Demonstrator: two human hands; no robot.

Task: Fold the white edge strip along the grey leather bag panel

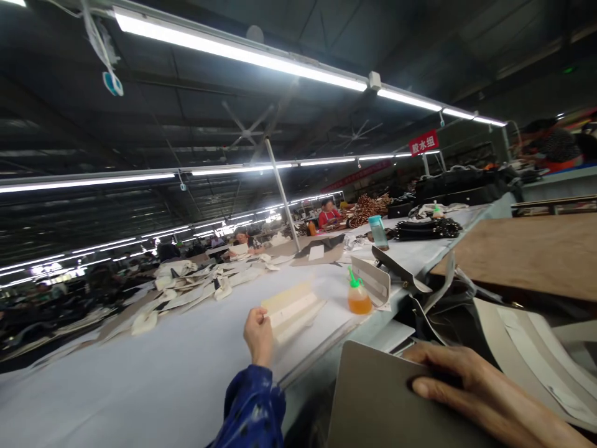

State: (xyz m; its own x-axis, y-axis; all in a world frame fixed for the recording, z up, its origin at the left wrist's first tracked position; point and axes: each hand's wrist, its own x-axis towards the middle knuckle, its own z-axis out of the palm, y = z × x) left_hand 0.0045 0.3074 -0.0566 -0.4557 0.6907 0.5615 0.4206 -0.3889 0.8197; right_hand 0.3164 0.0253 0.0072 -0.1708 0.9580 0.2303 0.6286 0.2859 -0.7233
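Observation:
My left hand [259, 335], in a dark blue sleeve, pinches the near left corner of a pale cream sheet [295, 312] with a fold or band along it. The sheet is just over the white tabletop [186, 373]; I cannot tell how much of it touches. At the lower right my right hand [466, 382] grips the edge of a stiff grey-brown panel [373, 398], thumb on the near face and fingers behind. Beyond the sheet stands a squeeze bottle [359, 300] with a green nozzle and amber liquid.
A beige flap piece [373, 281] stands beside the bottle. Behind are a teal-capped water bottle [379, 233] and a stack of black straps [426, 228]. Cream offcuts [186, 292] lie along the far left. Beige bag parts [527, 354] lie at right, near a brown board [522, 258]. Co-workers sit farther back.

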